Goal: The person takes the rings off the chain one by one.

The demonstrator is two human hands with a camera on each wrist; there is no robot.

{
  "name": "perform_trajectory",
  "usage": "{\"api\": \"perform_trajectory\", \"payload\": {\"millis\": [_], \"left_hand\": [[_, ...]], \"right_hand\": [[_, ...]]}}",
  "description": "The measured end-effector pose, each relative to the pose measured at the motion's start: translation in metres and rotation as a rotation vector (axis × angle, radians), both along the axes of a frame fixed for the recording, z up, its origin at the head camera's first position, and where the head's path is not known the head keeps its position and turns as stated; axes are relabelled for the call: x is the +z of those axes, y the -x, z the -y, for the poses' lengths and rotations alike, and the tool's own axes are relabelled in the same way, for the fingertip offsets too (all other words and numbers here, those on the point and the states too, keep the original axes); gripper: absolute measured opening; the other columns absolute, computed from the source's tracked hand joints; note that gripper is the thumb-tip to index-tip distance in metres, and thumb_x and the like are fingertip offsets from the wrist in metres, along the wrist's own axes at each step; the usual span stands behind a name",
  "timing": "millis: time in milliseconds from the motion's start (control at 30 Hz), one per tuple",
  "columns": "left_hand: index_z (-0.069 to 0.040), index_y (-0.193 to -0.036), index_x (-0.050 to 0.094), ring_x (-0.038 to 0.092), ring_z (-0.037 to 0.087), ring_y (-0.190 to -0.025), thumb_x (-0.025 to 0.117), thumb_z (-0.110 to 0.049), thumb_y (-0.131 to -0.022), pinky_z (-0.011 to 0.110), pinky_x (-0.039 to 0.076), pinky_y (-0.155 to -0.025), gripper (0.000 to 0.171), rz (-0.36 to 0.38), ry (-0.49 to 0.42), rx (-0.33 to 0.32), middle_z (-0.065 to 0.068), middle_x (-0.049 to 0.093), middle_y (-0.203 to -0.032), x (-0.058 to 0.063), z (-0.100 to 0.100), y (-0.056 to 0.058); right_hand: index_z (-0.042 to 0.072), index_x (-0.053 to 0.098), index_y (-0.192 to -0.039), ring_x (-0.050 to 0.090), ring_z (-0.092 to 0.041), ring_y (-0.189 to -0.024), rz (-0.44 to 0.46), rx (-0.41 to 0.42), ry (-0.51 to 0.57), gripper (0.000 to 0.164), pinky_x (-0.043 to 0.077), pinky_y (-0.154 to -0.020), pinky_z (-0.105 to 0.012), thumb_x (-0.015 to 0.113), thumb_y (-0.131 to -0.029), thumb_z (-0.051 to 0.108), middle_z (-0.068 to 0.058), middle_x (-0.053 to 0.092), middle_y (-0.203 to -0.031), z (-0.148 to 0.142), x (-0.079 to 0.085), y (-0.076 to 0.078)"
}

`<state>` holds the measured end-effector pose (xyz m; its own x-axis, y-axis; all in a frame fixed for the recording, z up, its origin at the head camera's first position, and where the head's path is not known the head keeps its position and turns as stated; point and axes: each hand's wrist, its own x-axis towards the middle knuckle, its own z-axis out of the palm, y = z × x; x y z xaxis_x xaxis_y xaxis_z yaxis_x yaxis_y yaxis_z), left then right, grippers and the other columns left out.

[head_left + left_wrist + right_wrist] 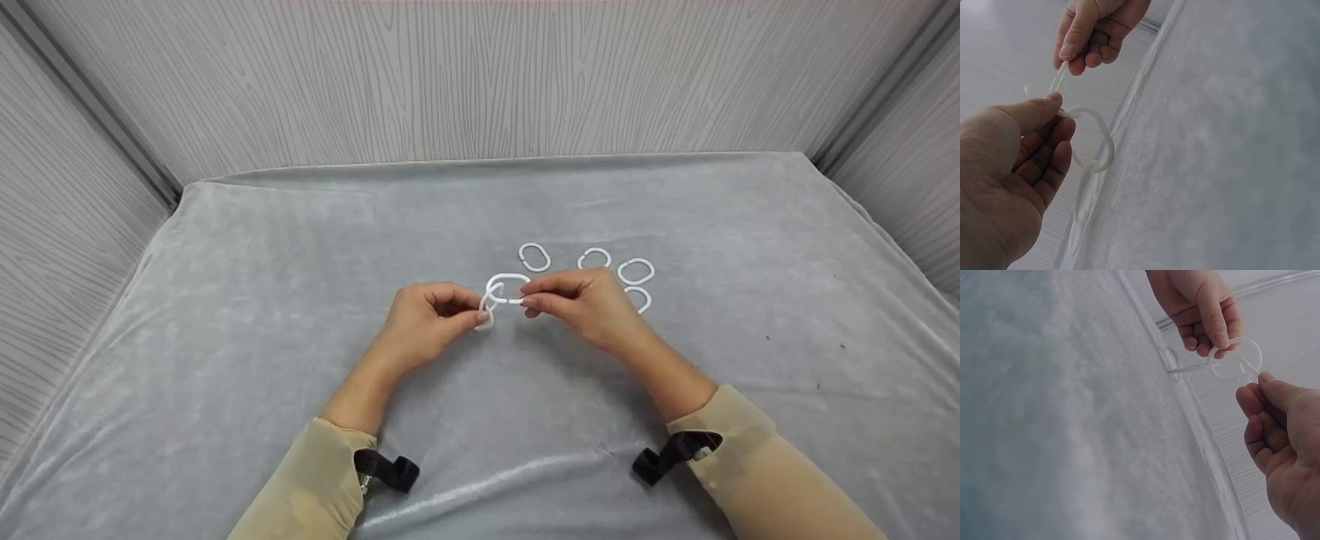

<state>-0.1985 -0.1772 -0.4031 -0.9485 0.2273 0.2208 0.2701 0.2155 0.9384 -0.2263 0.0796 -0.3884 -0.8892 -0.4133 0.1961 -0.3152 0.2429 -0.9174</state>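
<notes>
In the head view my left hand (420, 322) pinches a white oval plastic ring (484, 302) between thumb and fingertips. From that ring hangs another linked white ring (1078, 194), seen in the left wrist view. My right hand (589, 306) pinches the right end of a white oval ring (510, 276) with a small gap in its near side. The left end of this ring crosses the ring in my left hand. Both hands are held close together, fingertips facing, and the fingers cover parts of the rings.
Several loose white oval rings lie on the grey cloth just beyond my right hand, among them one ring (547, 256) to the left and another ring (637, 260) to the right. The grey cloth (300, 247) covers the table, with a wood-grain panel (480, 82) behind it.
</notes>
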Motion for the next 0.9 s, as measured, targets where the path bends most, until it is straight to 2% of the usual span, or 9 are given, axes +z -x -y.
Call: {"api": "perform_trajectory", "payload": {"millis": [300,567,733,900], "left_hand": [[-0.005,-0.092,0.083,0.067,0.014,-0.076,0.087,-0.007,-0.087,0.022,0.053,-0.069,0.007,0.012,0.003,-0.01,0.003,0.077,-0.084,0.0016,-0.0001,-0.0015],[-0.005,-0.091,0.082,0.067,0.013,-0.075,0.088,-0.007,-0.087,0.021,0.053,-0.068,0.007,-0.007,0.005,-0.02,0.003,0.077,-0.082,0.0003,-0.0003,-0.0005],[-0.005,-0.089,0.082,0.067,0.013,-0.074,0.088,-0.007,-0.087,0.021,0.053,-0.068,0.007,-0.015,0.009,-0.029,0.002,0.077,-0.082,0.0,-0.0008,-0.0003],[-0.005,-0.089,0.082,0.067,0.012,-0.075,0.088,-0.006,-0.086,0.021,0.053,-0.068,0.006,-0.005,0.011,-0.037,0.002,0.077,-0.082,0.001,-0.0012,-0.0011]], "right_hand": [[-0.003,0.082,-0.103,0.077,-0.019,-0.083,0.008,-0.015,-0.015,0.014,0.059,-0.079,-0.026,0.083,-0.092,0.006,-0.01,0.079,-0.087,0.0004,0.0004,-0.0019],[-0.004,0.081,-0.105,0.077,-0.019,-0.085,0.01,-0.024,-0.023,0.016,0.058,-0.08,-0.026,0.082,-0.093,0.007,-0.009,0.079,-0.088,0.0005,-0.0003,-0.0022],[0.0,0.083,-0.103,0.077,-0.018,-0.084,0.002,-0.025,-0.02,0.013,0.059,-0.08,-0.026,0.083,-0.092,0.007,-0.009,0.08,-0.088,0.001,-0.0004,-0.0023],[-0.003,0.082,-0.104,0.077,-0.018,-0.084,-0.005,-0.024,-0.017,0.015,0.059,-0.079,-0.026,0.083,-0.092,0.006,-0.01,0.08,-0.089,0.0012,-0.0008,-0.0017]]}}
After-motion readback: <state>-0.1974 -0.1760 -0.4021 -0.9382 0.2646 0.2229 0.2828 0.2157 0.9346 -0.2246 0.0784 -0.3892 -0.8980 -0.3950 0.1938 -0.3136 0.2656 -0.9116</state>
